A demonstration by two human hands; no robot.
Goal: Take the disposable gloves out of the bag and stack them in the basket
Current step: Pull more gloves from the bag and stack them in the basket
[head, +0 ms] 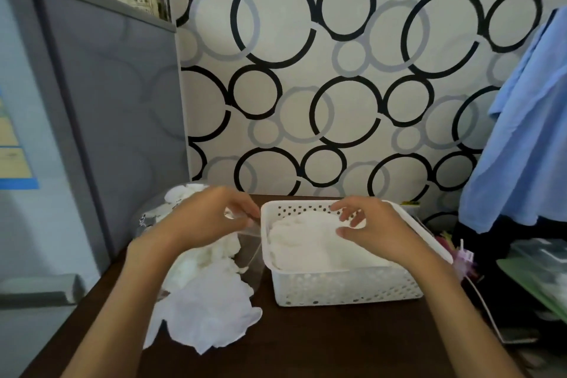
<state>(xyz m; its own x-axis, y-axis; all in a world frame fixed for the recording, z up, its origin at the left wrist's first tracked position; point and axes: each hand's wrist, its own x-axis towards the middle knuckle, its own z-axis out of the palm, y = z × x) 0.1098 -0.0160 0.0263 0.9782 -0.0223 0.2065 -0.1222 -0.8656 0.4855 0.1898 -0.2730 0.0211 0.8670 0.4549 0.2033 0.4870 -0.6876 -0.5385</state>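
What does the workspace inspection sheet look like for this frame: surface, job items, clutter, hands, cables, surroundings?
Surface: dark brown table.
Job's things: white perforated basket holding stacked gloves; clear bag left of it, with loose gloves spilling onto the table.
Clutter: pink item and green-edged sheets at right.
Hands: left hand pinches the bag's edge; right hand over the basket, fingers relaxed; contact with the stack unclear.
Cables: nothing seen.
Surroundings: circle-patterned wall, grey cabinet, hanging blue garment.

Home room: circle-patterned wallpaper, hanging blue garment, dark wooden table.
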